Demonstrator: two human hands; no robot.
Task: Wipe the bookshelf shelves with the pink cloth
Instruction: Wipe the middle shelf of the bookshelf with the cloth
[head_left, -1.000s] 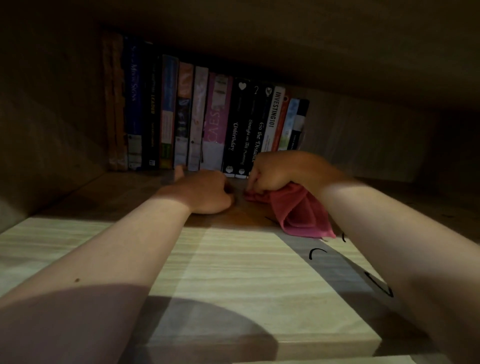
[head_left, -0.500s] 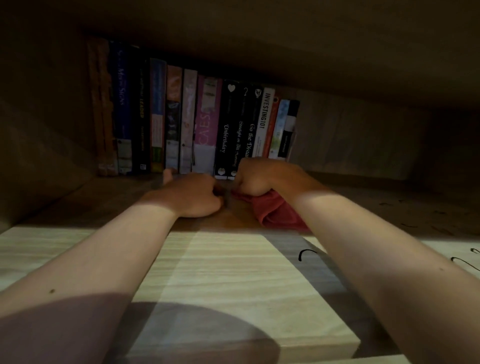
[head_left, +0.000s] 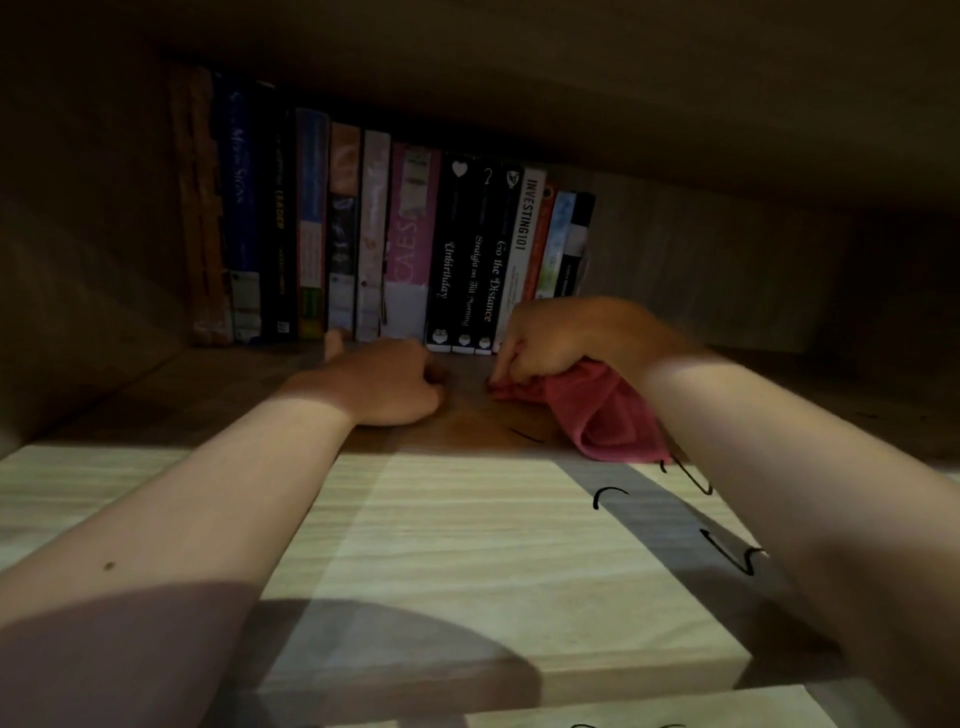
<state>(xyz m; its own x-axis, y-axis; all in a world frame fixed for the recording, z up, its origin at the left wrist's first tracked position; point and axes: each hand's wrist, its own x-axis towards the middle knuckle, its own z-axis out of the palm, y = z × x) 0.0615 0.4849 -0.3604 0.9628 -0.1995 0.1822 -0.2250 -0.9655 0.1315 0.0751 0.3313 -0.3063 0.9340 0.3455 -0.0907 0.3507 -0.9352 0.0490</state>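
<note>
I look into a dim wooden bookshelf compartment. My right hand (head_left: 558, 340) grips the bunched pink cloth (head_left: 602, 415) and holds it down on the shelf board (head_left: 467, 519), just in front of the row of books. My left hand (head_left: 384, 382) rests on the board to the left of it as a loose fist with the thumb sticking up, holding nothing. The two hands are a short gap apart. Part of the cloth is hidden under my right wrist.
A row of upright books (head_left: 395, 244) fills the back left of the compartment. To their right the back wall (head_left: 701, 270) is bare. Black scribble marks (head_left: 727, 556) lie on the lit front right of the board. The shelf above (head_left: 571, 78) hangs low.
My right hand with the cloth first drew in toward the left hand, then moved back to the right, leaving more of the cloth showing. The left hand stayed put.
</note>
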